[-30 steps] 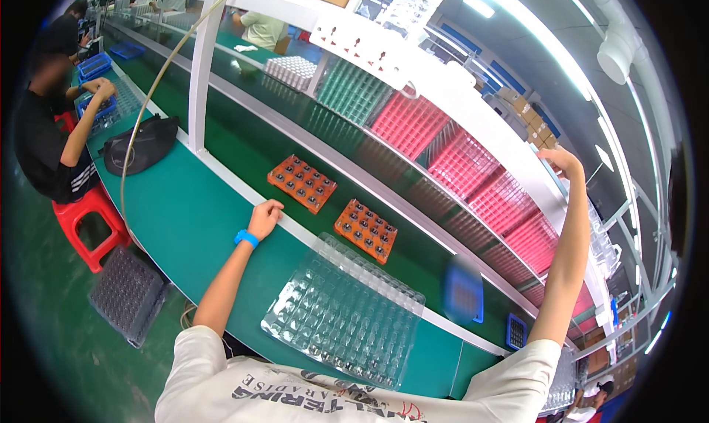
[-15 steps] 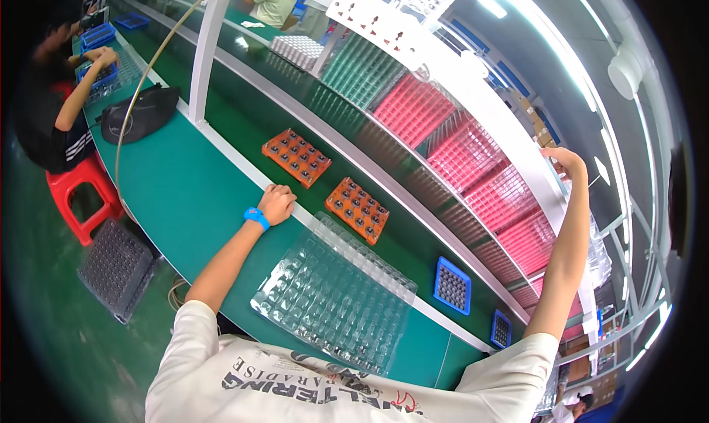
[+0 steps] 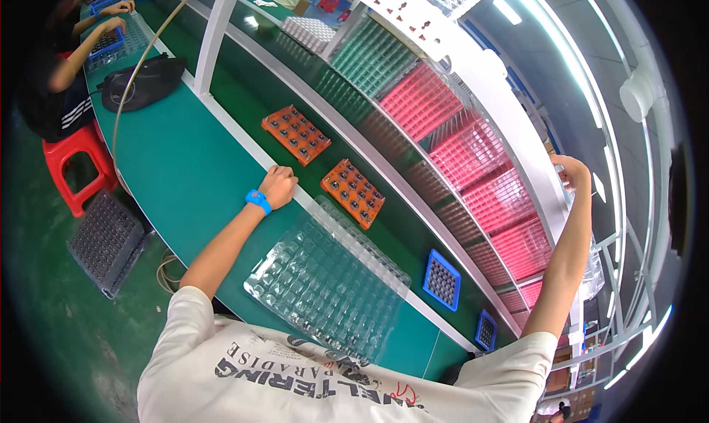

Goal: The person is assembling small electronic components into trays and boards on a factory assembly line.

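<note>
My left hand (image 3: 279, 187), with a blue band on its wrist, is curled over the white rail (image 3: 244, 144) along the bench's far edge. Just to its right, a clear plastic blister tray (image 3: 329, 283) with rows of pockets lies on the green bench top. My right arm stretches up to the right, and that hand (image 3: 570, 170) is at the white upper beam (image 3: 528, 139) of the shelf. Its fingertips are partly hidden there, so what they touch cannot be made out. Two orange trays (image 3: 296, 133) (image 3: 353, 193) holding small dark parts lie beyond the rail.
Two blue trays (image 3: 442, 279) (image 3: 485, 330) of dark parts lie farther right. Stacked pink trays (image 3: 421, 102) and green trays (image 3: 373, 54) fill the shelf. A black bag (image 3: 144, 83) lies at left, near a co-worker's hands (image 3: 111, 26). Below are a red stool (image 3: 77, 168) and a dark tray stack (image 3: 107, 242).
The whole view has shifted slightly, so the bench things sit a little higher in it. My hands stay at the rail and the beam. The co-worker's hands have moved apart.
</note>
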Demonstrator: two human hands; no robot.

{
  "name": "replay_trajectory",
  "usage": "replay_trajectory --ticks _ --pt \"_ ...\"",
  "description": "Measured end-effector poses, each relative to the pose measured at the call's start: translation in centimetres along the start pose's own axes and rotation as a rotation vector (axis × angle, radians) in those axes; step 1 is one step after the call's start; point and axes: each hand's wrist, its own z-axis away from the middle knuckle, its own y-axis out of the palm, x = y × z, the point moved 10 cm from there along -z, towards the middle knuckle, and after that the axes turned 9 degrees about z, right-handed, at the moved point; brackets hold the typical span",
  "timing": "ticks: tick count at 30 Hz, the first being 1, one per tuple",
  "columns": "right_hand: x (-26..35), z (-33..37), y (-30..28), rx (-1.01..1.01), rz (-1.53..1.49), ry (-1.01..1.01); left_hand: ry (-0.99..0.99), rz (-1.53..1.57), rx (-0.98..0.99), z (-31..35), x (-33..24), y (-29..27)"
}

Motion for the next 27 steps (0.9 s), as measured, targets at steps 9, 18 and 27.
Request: replay_trajectory --ticks 9,18,27 --pt "-0.5 0.6 -0.5 -0.055 0.012 0.072 0.01 -0.012 -0.012 -0.1 -0.4 0.5" --pt "-0.1 0.9 -0.6 -0.127 -0.033 0.064 -0.008 0.0 0.006 -0.2 0.1 0.4" --pt "-1.6 0.1 -0.4 -0.195 0.008 0.069 -0.037 0.024 0.018 -0.1 -0.7 0.1"
